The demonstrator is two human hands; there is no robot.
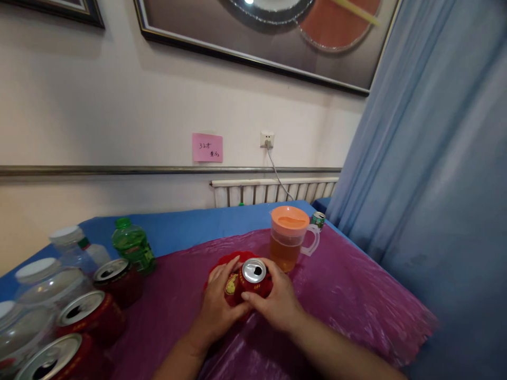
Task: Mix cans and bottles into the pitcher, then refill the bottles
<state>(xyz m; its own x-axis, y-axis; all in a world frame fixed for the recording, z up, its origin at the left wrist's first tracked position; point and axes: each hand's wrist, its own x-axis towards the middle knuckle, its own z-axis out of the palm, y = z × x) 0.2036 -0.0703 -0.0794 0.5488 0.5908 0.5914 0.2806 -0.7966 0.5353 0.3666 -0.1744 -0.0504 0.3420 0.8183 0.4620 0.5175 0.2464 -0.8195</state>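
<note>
A red drink can (256, 285) with an opened silver lid stands upright between my two hands, over a red scalloped-edged dish (246, 256). My right hand (280, 296) wraps the can's right side, its thumb across the front. On the other side my left hand (217, 302) curves round with thumb and fingers near the can. A gold patterned patch (231, 284) shows between the left thumb and index finger; whether it belongs to the can or the dish, I cannot tell. Just behind my right hand is a clear jug (285, 248) of amber liquid with an orange lid.
Several opened red cans (92, 315) and clear jars (47, 282) with white lids line the left side. Behind them stands a green bottle (133, 246). A small green can (318, 219) sits behind the jug. Purple plastic sheeting (348, 295) covers the table; a blue curtain (428, 158) hangs right.
</note>
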